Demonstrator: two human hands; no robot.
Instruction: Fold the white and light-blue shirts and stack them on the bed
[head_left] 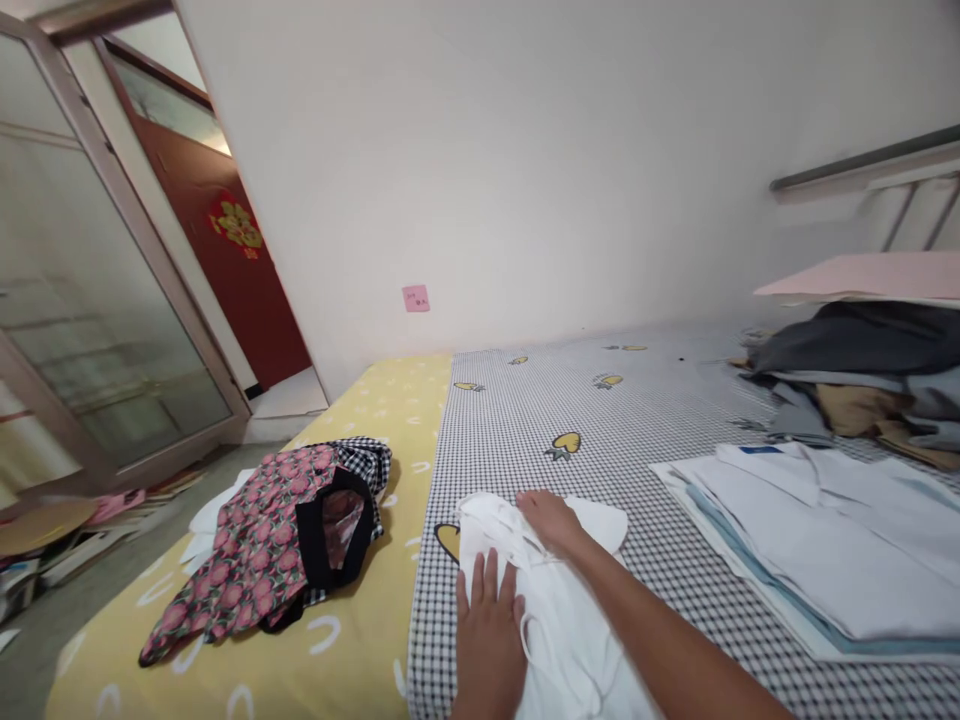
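A white garment (559, 630) with thin straps lies on the checkered sheet (615, 430) at the near edge of the bed. My left hand (487, 620) rests flat on its left side, fingers stretched out and open. My right hand (549, 520) presses down on the garment's upper part, fingers laid flat on the cloth, the forearm crossing over it from the lower right. Neither hand grips anything.
A floral pink and black garment (262, 545) lies over a black-and-white checked one on the yellow sheet (375, 420) at left. White and pale blue shirts (817, 550) lie spread at right, dark and tan clothes (862, 370) piled behind. A glass door (97, 330) stands left.
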